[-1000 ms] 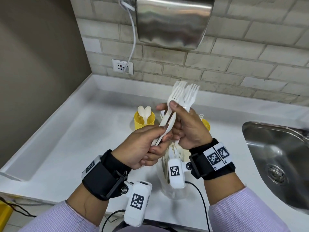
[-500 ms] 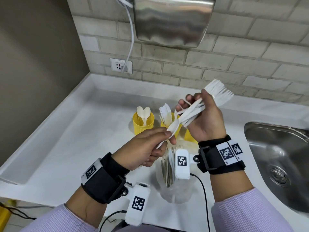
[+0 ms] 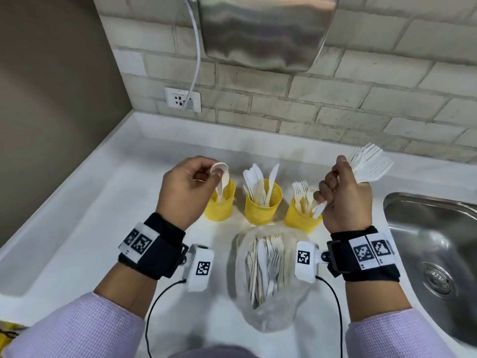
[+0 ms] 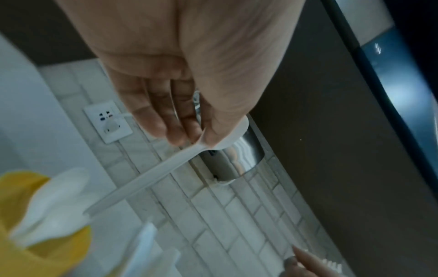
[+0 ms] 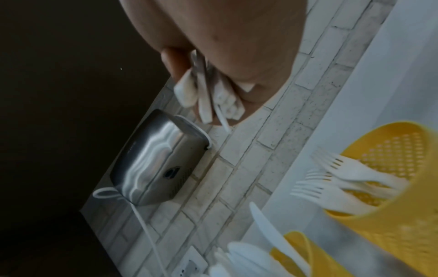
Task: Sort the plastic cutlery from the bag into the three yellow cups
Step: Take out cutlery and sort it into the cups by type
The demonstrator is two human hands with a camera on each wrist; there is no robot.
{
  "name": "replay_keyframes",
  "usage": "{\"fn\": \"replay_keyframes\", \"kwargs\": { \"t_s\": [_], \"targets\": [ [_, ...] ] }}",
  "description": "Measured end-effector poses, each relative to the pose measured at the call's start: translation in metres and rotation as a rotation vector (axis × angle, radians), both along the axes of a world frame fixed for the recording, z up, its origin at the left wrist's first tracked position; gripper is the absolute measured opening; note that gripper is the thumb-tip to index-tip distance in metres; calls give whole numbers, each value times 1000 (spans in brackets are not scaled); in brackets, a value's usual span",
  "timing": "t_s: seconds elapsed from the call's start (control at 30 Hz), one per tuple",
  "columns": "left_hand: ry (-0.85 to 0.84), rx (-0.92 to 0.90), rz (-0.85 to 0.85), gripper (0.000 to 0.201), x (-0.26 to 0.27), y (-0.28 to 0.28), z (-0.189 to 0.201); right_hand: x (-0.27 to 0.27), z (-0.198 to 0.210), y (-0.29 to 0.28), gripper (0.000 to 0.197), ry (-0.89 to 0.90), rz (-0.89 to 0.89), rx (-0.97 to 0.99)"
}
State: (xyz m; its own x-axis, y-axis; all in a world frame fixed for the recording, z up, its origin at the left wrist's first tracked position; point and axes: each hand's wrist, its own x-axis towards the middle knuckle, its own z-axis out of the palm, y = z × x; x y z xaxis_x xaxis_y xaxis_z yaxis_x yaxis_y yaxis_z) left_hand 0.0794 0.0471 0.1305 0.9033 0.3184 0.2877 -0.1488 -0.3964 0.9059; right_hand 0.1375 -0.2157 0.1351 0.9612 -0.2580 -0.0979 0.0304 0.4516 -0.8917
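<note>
The three cups [image 3: 262,202] are yellow with a mesh pattern. The cutlery [image 3: 371,165] is white. The sleeves [image 3: 85,329] at the bottom of the frame are lilac.

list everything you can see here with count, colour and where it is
perforated plastic cups: three, yellow, in a row on the counter
plastic spoon: one, white, pinched over the left cup
plastic knives: several, white, middle cup
plastic forks: several, white, right cup
fork bundle: several, white, in the right fist
clear plastic bag: one, cutlery inside, nearest the person
counter: white
steel sink: one, far right
wall socket: one, white
steel wall unit: one, above
left hand: holds the spoon
right hand: grips the forks
</note>
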Motion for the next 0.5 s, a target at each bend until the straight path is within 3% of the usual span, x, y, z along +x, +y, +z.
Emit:
{"fn": "replay_keyframes", "kwargs": {
  "t_s": [0.17, 0.43, 0.5],
  "targets": [
    [-3, 153, 89, 7, 37, 16, -18, 16, -22, -3, 38, 24, -45, -109],
    [215, 307, 85, 7, 62, 20, -52, 37, -50, -15, 46, -8, -78, -240],
    [252, 329, 69, 10, 64, 22, -58, 41, -55, -18, 40, -18, -83, -268]
  ]
}}
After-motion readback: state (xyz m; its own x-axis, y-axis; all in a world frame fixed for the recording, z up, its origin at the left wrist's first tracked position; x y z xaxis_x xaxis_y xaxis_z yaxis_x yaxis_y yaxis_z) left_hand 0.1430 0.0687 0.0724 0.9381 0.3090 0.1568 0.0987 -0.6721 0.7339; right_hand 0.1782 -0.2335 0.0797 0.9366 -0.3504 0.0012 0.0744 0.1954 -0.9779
